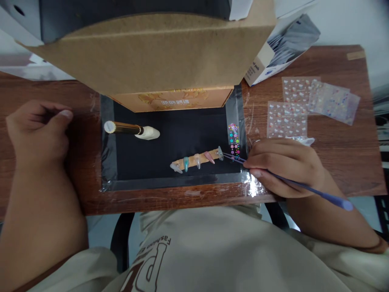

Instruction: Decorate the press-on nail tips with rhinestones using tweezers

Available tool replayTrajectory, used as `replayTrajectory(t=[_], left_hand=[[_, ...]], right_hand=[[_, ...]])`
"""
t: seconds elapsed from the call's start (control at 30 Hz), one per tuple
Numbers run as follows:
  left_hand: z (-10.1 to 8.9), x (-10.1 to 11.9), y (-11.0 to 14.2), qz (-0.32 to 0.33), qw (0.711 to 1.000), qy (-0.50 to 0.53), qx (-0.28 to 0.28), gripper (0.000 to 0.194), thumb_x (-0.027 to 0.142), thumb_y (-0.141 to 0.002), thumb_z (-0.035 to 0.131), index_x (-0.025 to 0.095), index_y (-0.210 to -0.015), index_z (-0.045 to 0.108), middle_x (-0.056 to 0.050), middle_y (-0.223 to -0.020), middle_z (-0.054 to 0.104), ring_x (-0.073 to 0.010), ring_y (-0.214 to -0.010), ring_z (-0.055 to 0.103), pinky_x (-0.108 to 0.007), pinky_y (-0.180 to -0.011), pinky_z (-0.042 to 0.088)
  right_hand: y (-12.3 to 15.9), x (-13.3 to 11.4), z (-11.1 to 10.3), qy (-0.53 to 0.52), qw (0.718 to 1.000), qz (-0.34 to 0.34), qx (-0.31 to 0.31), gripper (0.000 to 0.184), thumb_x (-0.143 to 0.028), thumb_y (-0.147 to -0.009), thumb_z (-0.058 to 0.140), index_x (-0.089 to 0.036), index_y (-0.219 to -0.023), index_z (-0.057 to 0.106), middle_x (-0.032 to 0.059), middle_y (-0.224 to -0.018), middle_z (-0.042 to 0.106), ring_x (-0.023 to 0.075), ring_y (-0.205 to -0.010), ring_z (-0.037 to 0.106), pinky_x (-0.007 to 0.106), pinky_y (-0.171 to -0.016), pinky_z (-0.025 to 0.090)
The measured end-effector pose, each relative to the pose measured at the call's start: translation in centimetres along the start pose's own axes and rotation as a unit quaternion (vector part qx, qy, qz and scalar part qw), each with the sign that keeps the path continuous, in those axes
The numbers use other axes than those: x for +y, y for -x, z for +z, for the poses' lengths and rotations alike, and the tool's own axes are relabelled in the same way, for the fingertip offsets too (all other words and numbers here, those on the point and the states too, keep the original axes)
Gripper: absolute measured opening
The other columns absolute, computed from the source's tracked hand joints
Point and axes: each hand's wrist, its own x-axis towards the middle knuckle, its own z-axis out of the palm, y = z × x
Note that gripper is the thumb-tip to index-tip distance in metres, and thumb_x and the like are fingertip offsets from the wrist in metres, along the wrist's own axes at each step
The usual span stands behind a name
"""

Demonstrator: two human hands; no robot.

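My right hand (285, 166) grips purple tweezers (310, 187) at the right of the mat. The thin tips reach the right end of a wooden strip (191, 160), by the clear nail tip (220, 153); whether they touch it I cannot tell. Several false nails sit across the strip, among them a teal one (186, 164) and a pink one (209, 157). Beside the tips lies a sticker strip (234, 140) of colourful flowers. My left hand (42, 125) rests on the table at the left, fingers curled in and thumb over them, with nothing visible in it.
A bottle with a gold cap (124, 128) lies on the black mat (170, 138). Cardboard boxes (170, 56) stand at the back of the mat. Sticker sheets (287, 119) and a box of grey packets (261, 67) are to the right on the wooden table (343, 162).
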Motion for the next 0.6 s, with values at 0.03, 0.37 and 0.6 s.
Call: replayTrajectory(t=[0.03,0.37,0.6], left_hand=[[0.3,-0.6,-0.2,-0.002,1.000,-0.009,0.010,0.074,0.088,-0.041,0.057,0.017,-0.060,0.063,0.003,-0.051,0.054,-0.0061,-0.045,0.037,-0.025,-0.047,0.031],[1.8,-3.5,-1.6,0.006,0.998,-0.009,0.054,0.076,0.091,-0.032,0.059,0.018,-0.052,0.059,0.005,-0.042,0.053,-0.0048,-0.037,0.035,-0.021,-0.038,0.025],[1.1,-2.5,-1.1,0.031,0.998,0.034,0.037,0.061,0.076,-0.041,0.073,0.018,-0.053,0.060,0.007,-0.043,0.052,-0.0047,-0.039,0.035,-0.022,-0.038,0.021]], right_hand=[[0.0,0.0,0.0,0.002,1.000,0.001,-0.001,0.008,-0.011,-0.094,0.054,-0.018,-0.094,0.058,0.0030,-0.078,0.063,0.0159,-0.073,0.062,0.029,-0.065,0.052],[0.0,0.0,-0.1,0.001,1.000,0.003,0.002,0.006,-0.014,-0.095,0.055,-0.018,-0.094,0.059,0.0025,-0.076,0.063,0.0159,-0.072,0.062,0.029,-0.064,0.052],[0.2,0.0,-0.2,-0.010,1.000,0.007,0.020,0.009,-0.010,-0.093,0.054,-0.015,-0.093,0.062,0.0061,-0.081,0.066,0.0164,-0.078,0.063,0.031,-0.068,0.055]])
